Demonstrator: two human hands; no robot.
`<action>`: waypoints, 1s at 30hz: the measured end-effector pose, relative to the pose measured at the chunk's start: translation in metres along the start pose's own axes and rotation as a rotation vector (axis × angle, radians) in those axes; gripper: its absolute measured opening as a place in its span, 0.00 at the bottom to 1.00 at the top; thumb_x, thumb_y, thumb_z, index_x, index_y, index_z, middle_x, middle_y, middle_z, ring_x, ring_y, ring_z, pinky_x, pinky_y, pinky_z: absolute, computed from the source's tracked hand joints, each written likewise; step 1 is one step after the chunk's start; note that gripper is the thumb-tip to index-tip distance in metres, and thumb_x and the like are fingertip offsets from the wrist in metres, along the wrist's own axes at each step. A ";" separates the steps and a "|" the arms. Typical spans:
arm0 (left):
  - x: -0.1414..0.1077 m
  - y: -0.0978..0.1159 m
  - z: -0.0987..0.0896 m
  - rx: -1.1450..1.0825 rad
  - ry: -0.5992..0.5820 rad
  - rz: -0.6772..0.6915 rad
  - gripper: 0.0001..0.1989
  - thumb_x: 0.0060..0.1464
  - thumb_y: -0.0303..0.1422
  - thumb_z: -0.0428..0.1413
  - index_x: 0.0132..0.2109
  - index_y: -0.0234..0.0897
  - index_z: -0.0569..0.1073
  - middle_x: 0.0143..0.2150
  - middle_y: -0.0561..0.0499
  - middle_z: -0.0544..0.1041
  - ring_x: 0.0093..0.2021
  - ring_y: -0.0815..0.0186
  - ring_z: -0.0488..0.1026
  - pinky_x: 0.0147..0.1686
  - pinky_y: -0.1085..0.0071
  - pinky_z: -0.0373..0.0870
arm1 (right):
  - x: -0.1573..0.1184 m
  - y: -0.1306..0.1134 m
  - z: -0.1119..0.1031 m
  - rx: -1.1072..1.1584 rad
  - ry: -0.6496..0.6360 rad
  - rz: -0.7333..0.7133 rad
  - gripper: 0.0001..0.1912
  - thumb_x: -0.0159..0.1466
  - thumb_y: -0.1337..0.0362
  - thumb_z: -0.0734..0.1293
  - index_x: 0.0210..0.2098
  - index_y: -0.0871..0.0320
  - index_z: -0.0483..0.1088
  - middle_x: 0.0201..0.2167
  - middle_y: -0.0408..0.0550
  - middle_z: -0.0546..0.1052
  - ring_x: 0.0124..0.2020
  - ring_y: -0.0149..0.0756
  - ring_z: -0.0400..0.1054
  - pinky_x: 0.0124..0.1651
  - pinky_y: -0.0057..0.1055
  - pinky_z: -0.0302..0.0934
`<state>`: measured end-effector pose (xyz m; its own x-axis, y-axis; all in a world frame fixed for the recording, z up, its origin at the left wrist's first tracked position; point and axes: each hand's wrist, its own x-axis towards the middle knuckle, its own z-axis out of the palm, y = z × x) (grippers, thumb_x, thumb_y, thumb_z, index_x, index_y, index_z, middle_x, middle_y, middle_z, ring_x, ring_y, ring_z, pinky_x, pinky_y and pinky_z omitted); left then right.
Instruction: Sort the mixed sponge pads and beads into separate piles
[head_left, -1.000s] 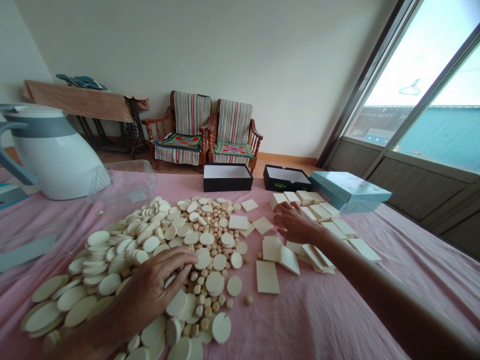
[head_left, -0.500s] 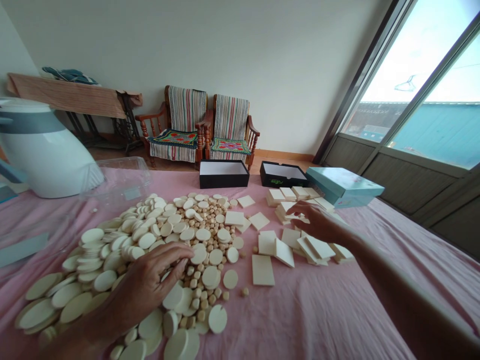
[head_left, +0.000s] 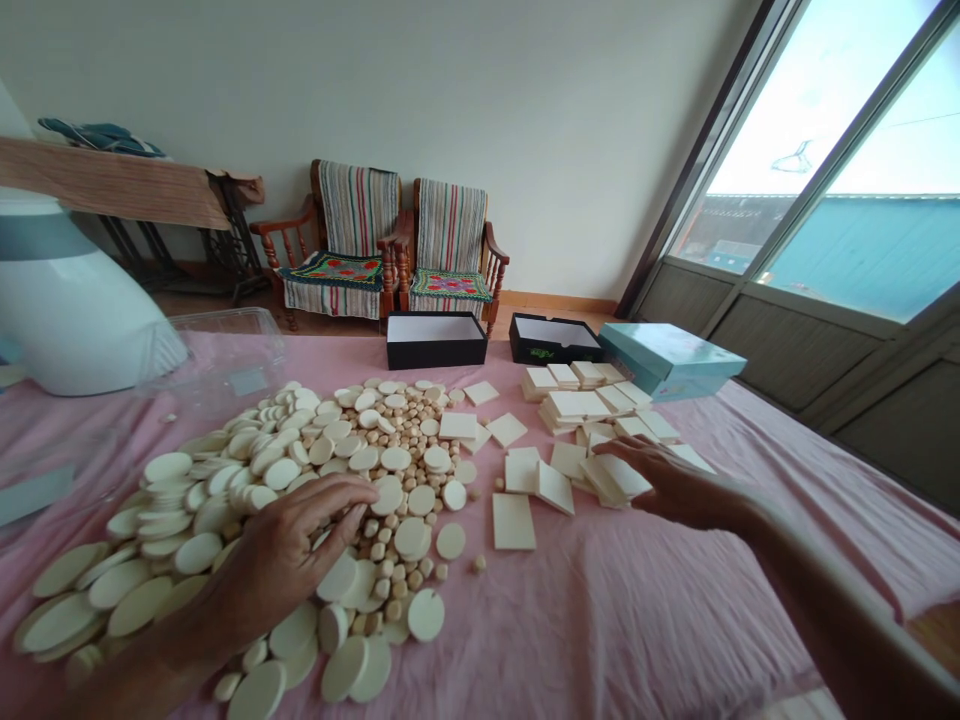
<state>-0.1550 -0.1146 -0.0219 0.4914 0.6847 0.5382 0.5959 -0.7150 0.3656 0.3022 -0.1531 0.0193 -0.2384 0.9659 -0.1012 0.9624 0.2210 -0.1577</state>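
My left hand [head_left: 315, 525] rests over a heap of pale wooden discs [head_left: 199, 552], fingers loosely bent and the thumb apart, with nothing visible held. Its fingertips are beside one round disc [head_left: 388, 495]. Small wooden cubes [head_left: 390, 570] lie among the discs to the right of that hand. Over on the right, my right hand [head_left: 664, 478] is open, fingers stretched out above the square wooden tiles [head_left: 611, 478]; whether they touch is unclear. More tiles lie in low stacks [head_left: 577, 405] behind it, and a single square tile [head_left: 514, 522] lies flat nearer me.
Two open black boxes [head_left: 436, 355] [head_left: 555, 353] and a light blue box [head_left: 671, 360] stand along the far edge of the pink cloth [head_left: 600, 620]. At left are a white jug [head_left: 75, 310] and a clear plastic container [head_left: 217, 350]. Two chairs [head_left: 352, 240] stand beyond.
My right hand has moved toward me from the tile stacks to the nearer loose tiles, its fingers now straighter. The left hand stays at the discs. The view has shifted slightly right.
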 end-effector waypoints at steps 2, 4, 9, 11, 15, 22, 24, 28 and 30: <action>0.000 -0.001 0.001 -0.001 0.000 0.005 0.09 0.60 0.35 0.51 0.43 0.41 0.75 0.43 0.50 0.79 0.45 0.65 0.76 0.46 0.74 0.72 | 0.001 0.002 -0.001 -0.004 0.002 0.012 0.34 0.52 0.70 0.67 0.59 0.52 0.63 0.61 0.55 0.65 0.63 0.50 0.56 0.62 0.51 0.51; 0.000 -0.001 0.001 -0.001 0.005 0.011 0.09 0.60 0.34 0.51 0.43 0.41 0.75 0.43 0.50 0.79 0.45 0.65 0.76 0.47 0.74 0.71 | 0.002 0.003 -0.004 -0.001 -0.001 0.002 0.32 0.53 0.68 0.68 0.58 0.53 0.64 0.60 0.55 0.66 0.62 0.50 0.57 0.62 0.50 0.53; 0.000 -0.002 0.002 0.005 0.004 0.001 0.09 0.60 0.35 0.51 0.43 0.42 0.75 0.43 0.51 0.79 0.45 0.65 0.76 0.47 0.74 0.72 | 0.007 0.000 -0.010 0.022 0.092 -0.048 0.32 0.54 0.65 0.68 0.59 0.55 0.62 0.60 0.56 0.64 0.63 0.49 0.55 0.62 0.48 0.52; 0.000 -0.002 0.002 0.006 0.003 -0.009 0.10 0.60 0.36 0.51 0.43 0.42 0.76 0.43 0.50 0.79 0.45 0.64 0.77 0.47 0.73 0.73 | 0.009 -0.003 -0.009 0.029 0.087 -0.083 0.33 0.54 0.65 0.68 0.59 0.53 0.62 0.60 0.54 0.65 0.62 0.48 0.56 0.62 0.48 0.52; 0.000 -0.002 0.002 0.006 0.002 -0.017 0.11 0.60 0.37 0.51 0.43 0.41 0.76 0.43 0.49 0.80 0.45 0.63 0.77 0.47 0.72 0.73 | 0.010 -0.008 -0.006 0.051 0.016 -0.116 0.34 0.53 0.65 0.70 0.59 0.50 0.62 0.59 0.53 0.66 0.61 0.49 0.57 0.60 0.49 0.54; -0.001 -0.003 0.002 0.003 -0.005 -0.009 0.09 0.60 0.35 0.51 0.44 0.42 0.75 0.43 0.51 0.79 0.46 0.65 0.76 0.48 0.73 0.71 | 0.006 -0.006 0.002 0.042 -0.003 -0.067 0.35 0.54 0.66 0.69 0.60 0.50 0.61 0.61 0.54 0.64 0.61 0.49 0.56 0.61 0.50 0.51; -0.001 -0.003 0.002 0.004 -0.003 -0.008 0.09 0.60 0.35 0.51 0.43 0.42 0.75 0.43 0.50 0.79 0.46 0.64 0.76 0.48 0.73 0.71 | 0.006 -0.009 0.002 0.038 -0.007 -0.073 0.34 0.54 0.67 0.68 0.60 0.51 0.61 0.60 0.54 0.64 0.61 0.49 0.56 0.60 0.49 0.53; -0.001 -0.002 0.002 0.007 0.014 0.003 0.09 0.60 0.35 0.51 0.43 0.42 0.75 0.43 0.51 0.79 0.45 0.65 0.76 0.48 0.74 0.72 | 0.006 -0.014 0.000 0.054 -0.015 -0.100 0.31 0.53 0.68 0.68 0.57 0.54 0.64 0.55 0.55 0.68 0.57 0.47 0.61 0.58 0.44 0.56; 0.000 -0.002 0.002 0.009 0.020 0.007 0.09 0.60 0.35 0.51 0.43 0.42 0.75 0.43 0.51 0.79 0.45 0.65 0.76 0.47 0.74 0.72 | 0.007 -0.014 -0.003 0.053 -0.021 -0.107 0.30 0.53 0.67 0.69 0.55 0.54 0.65 0.53 0.54 0.69 0.55 0.47 0.62 0.57 0.43 0.57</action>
<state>-0.1553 -0.1132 -0.0242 0.4826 0.6770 0.5557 0.5982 -0.7182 0.3554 0.2876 -0.1495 0.0235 -0.3425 0.9341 -0.1011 0.9233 0.3146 -0.2205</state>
